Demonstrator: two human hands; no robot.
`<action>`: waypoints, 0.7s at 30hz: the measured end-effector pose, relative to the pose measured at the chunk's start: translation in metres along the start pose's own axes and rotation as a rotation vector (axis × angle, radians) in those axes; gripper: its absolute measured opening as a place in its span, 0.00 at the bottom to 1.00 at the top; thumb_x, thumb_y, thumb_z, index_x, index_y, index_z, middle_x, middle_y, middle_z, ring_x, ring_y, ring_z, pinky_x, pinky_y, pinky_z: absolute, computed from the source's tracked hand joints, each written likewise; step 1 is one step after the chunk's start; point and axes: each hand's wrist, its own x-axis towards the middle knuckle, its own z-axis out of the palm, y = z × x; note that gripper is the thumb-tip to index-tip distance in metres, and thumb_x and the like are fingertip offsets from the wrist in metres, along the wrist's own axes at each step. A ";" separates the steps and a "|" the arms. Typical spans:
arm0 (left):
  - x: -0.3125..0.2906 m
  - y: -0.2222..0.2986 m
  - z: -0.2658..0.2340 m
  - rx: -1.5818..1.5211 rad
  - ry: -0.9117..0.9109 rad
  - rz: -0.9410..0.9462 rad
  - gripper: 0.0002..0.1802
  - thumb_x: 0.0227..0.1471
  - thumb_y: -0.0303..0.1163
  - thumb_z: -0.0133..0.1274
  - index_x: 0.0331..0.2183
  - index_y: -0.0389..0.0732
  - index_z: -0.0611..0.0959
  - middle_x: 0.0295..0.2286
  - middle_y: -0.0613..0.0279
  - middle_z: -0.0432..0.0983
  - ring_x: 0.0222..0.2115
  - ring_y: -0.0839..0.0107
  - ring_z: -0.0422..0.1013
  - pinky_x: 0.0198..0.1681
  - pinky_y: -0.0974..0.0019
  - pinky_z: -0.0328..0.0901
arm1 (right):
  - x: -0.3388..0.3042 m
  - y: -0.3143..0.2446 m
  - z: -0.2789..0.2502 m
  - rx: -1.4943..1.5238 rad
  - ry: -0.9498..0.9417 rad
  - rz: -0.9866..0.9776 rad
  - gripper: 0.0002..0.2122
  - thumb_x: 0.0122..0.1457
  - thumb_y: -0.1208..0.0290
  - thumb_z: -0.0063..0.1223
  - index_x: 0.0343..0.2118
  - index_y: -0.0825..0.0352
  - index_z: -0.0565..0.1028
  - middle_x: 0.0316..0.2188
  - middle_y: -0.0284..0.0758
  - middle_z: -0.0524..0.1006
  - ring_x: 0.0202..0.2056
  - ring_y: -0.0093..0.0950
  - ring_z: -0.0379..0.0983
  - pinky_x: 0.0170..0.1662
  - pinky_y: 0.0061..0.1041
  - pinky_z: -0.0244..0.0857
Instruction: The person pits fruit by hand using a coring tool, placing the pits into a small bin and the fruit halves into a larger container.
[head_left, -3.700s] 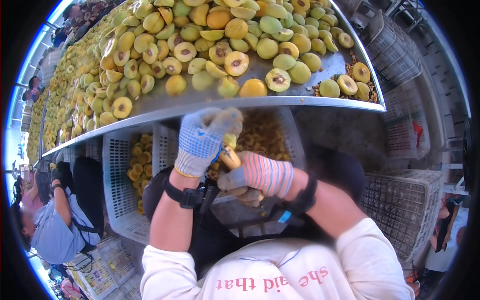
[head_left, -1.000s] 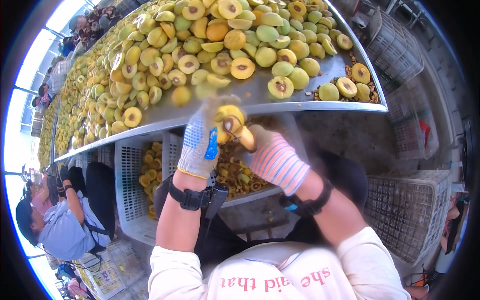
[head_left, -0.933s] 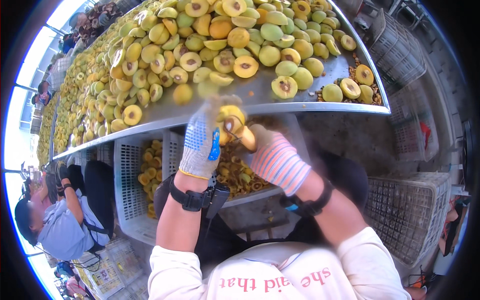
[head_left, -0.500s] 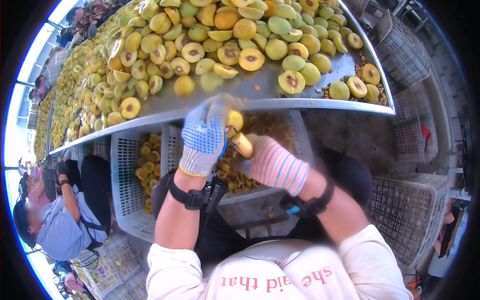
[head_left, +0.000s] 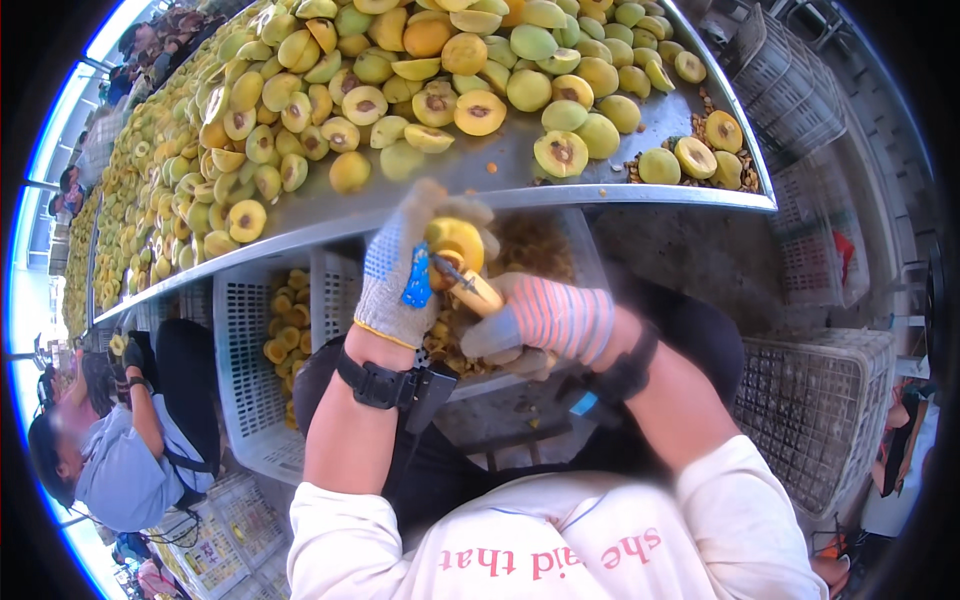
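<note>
My left hand, in a white glove with blue dots, is closed around a yellow peach half just off the table's front edge. My right hand, in a glove with pink and grey stripes, grips a small tool with a pale wooden handle. The tool's dark metal end meets the near side of the peach half; whether it is in the flesh I cannot tell. Beyond my hands, many halved peaches are heaped on a metal table, several showing brown pits.
Below the table edge stand white crates, one with peach halves, and another under my hands holding yellow scraps. Grey crates are stacked at the right. A co-worker in a light blue shirt sits at the left.
My left hand has turned, so its thumb side and the peach half show more. My right hand has shifted slightly down and right, with its fingers now visible around the tool.
</note>
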 end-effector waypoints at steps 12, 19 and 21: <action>0.008 -0.008 -0.027 -0.294 -0.036 -0.055 0.28 0.62 0.54 0.43 0.43 0.37 0.77 0.30 0.50 0.79 0.26 0.60 0.77 0.27 0.62 0.73 | -0.019 0.000 -0.001 -0.652 0.114 0.053 0.13 0.48 0.66 0.62 0.34 0.66 0.77 0.18 0.29 0.73 0.19 0.20 0.68 0.22 0.22 0.60; 0.004 -0.007 -0.017 -0.116 0.036 0.101 0.18 0.56 0.34 0.56 0.47 0.37 0.76 0.41 0.51 0.77 0.40 0.61 0.75 0.46 0.63 0.70 | -0.014 0.017 -0.022 -1.016 0.496 -0.039 0.21 0.54 0.56 0.61 0.41 0.70 0.74 0.31 0.48 0.79 0.36 0.46 0.77 0.37 0.36 0.70; 0.001 -0.010 -0.010 0.075 0.113 0.188 0.18 0.56 0.32 0.55 0.48 0.36 0.76 0.42 0.52 0.77 0.41 0.61 0.75 0.47 0.64 0.69 | -0.013 0.019 -0.018 -1.008 0.603 -0.085 0.22 0.55 0.54 0.61 0.42 0.70 0.74 0.30 0.49 0.79 0.37 0.47 0.77 0.38 0.37 0.70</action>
